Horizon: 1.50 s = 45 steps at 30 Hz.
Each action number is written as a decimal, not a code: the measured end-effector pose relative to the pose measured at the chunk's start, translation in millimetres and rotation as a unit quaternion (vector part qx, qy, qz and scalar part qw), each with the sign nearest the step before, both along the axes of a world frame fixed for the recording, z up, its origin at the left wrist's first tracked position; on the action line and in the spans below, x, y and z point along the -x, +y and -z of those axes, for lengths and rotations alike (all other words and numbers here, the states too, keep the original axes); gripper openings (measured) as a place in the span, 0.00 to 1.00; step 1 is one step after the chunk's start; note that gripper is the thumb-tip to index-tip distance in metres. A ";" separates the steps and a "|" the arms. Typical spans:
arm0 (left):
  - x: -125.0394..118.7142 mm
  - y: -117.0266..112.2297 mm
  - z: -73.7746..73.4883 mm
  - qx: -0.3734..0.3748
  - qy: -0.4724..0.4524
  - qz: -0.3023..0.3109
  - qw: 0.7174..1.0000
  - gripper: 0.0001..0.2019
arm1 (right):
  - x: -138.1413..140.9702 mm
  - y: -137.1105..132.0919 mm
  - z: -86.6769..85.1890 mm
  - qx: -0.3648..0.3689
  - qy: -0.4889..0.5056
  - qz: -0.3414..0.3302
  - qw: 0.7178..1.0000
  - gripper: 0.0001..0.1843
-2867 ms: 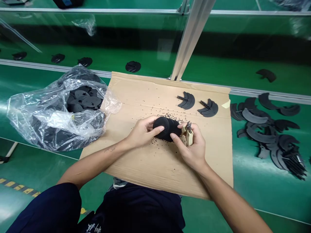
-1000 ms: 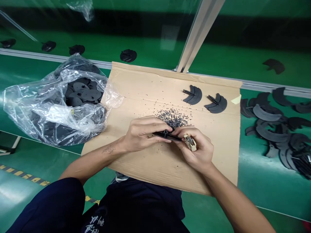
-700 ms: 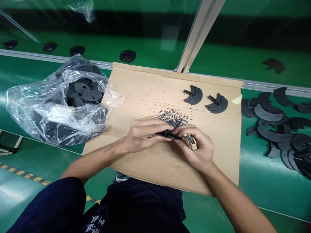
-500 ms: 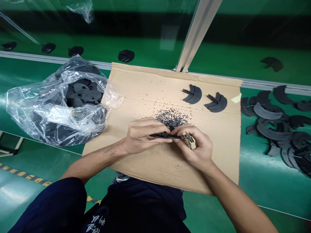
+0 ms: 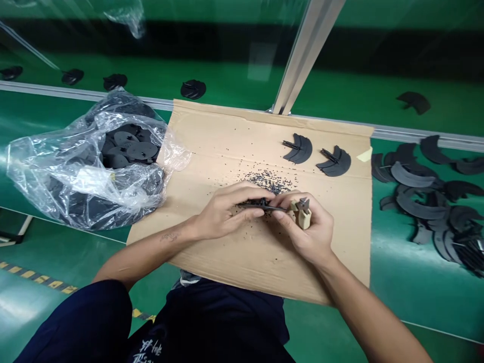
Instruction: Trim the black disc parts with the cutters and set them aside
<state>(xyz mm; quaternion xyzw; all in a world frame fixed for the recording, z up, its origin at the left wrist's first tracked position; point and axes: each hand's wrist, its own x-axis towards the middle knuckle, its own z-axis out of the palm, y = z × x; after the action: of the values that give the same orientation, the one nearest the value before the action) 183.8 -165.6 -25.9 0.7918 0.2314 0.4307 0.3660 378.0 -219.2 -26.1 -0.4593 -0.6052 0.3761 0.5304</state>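
My left hand (image 5: pixel 230 209) is closed on a thin black plastic part (image 5: pixel 260 204), held nearly edge-on above the cardboard sheet (image 5: pixel 227 257). My right hand (image 5: pixel 308 227) is wrapped round cream-handled nippers (image 5: pixel 301 214), whose short metal jaws point up and away. Its thumb and forefinger also touch the right end of the black part. Just beyond my fingers lies a scattered heap of tiny black plastic bits (image 5: pixel 268 180). Two curved black parts with thin rods, one nearer the middle (image 5: pixel 300 148) and one farther right (image 5: pixel 336 161), rest on the cardboard.
At the left, a clear plastic bag (image 5: pixel 86 186) holds several round black discs (image 5: pixel 141 150). Several curved black pieces (image 5: pixel 419 206) lie piled on the green table (image 5: pixel 401 282) at the right. A metal post (image 5: pixel 306 55) and a glassy panel stand along the back edge.
My right hand has turned the nippers so that their jaws show more, a little farther right. My left hand has shifted slightly right with the black part.
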 end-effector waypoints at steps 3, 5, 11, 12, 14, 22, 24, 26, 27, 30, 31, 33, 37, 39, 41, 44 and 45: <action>0.6 -0.1 2.1 0.074 -0.017 0.011 0.997 0.14 | -1.9 1.8 0.2 0.006 -0.008 0.002 1.000 0.08; 2.1 1.8 2.6 0.112 -0.041 0.021 0.993 0.17 | -3.0 2.5 0.0 0.015 -0.011 -0.002 1.000 0.09; 6.3 9.6 0.5 0.201 -0.062 0.095 0.973 0.19 | -5.8 4.8 -0.5 0.048 0.016 -0.043 0.998 0.11; 6.0 9.4 1.0 0.210 -0.063 0.098 0.971 0.15 | -6.1 5.1 -0.7 0.049 0.016 -0.052 0.997 0.11; 4.7 7.4 2.8 0.218 -0.070 0.103 0.968 0.10 | -6.1 5.1 -1.6 0.045 0.013 -0.059 0.997 0.13; 2.6 3.8 3.5 0.246 -0.049 0.151 0.956 0.11 | -4.9 3.4 -1.3 0.008 0.011 -0.073 0.997 0.15; 3.3 5.4 1.9 0.242 -0.044 0.170 0.954 0.10 | -4.3 3.5 0.1 -0.004 0.011 -0.082 0.997 0.15; 3.5 6.1 1.3 0.244 -0.041 0.169 0.954 0.11 | -3.3 3.3 1.2 -0.004 0.006 -0.076 0.997 0.16; 3.1 5.9 1.6 0.249 -0.041 0.161 0.954 0.13 | -2.7 3.2 1.6 0.000 0.002 -0.060 0.998 0.16; 0.0 3.3 4.7 0.244 -0.048 0.133 0.960 0.23 | -2.2 2.6 2.4 0.008 -0.017 0.011 1.000 0.15; -1.5 2.0 6.1 0.227 -0.048 0.118 0.965 0.23 | -3.0 2.7 2.6 0.007 -0.027 0.027 0.999 0.14; -3.7 0.2 8.4 0.176 -0.039 0.073 0.981 0.20 | -6.3 3.5 2.7 -0.005 -0.056 0.035 0.998 0.12; -1.9 2.5 7.7 0.080 -0.019 -0.018 0.996 0.10 | -17.2 9.0 4.0 -0.071 -0.157 0.038 0.984 0.06; 1.0 5.4 5.5 0.046 -0.012 -0.031 0.998 0.10 | -21.9 12.4 5.8 -0.117 -0.219 0.041 0.968 0.08; 3.3 7.8 4.2 0.018 -0.006 -0.030 0.999 0.10 | -24.7 14.8 8.3 -0.149 -0.271 0.031 0.950 0.11; 4.5 9.1 4.6 -0.008 -0.006 -0.020 1.000 0.11 | -26.1 15.6 11.6 -0.165 -0.318 0.017 0.934 0.12; 4.5 9.0 5.2 -0.014 -0.008 -0.017 1.000 0.11 | -26.3 15.3 12.2 -0.168 -0.327 0.015 0.930 0.12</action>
<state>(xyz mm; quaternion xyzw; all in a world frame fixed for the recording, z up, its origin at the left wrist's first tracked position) 179.3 -156.6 -31.1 0.7892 0.2361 0.4464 0.3494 404.3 -203.9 -38.3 -0.4703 -0.7922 0.0899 0.3784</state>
